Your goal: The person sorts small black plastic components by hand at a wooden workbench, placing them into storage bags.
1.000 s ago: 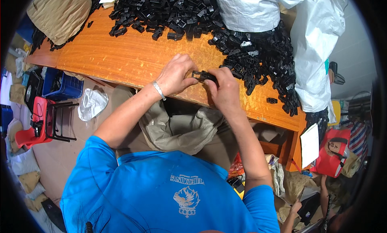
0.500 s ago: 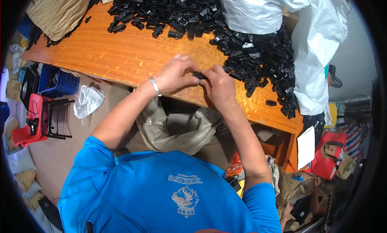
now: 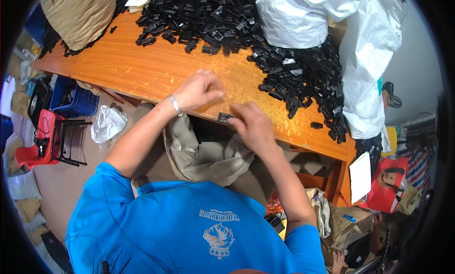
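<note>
Right hand (image 3: 253, 127) pinches a small black clip (image 3: 224, 116) over the sack (image 3: 208, 155); left hand (image 3: 199, 90) loose, empty. Looks like drop-off, then another clip.

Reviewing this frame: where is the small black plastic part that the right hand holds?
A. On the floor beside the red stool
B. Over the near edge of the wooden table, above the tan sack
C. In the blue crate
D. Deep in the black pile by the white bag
B: the right hand grips the small black part at the near edge of the wooden table, just above the tan sack.
</note>
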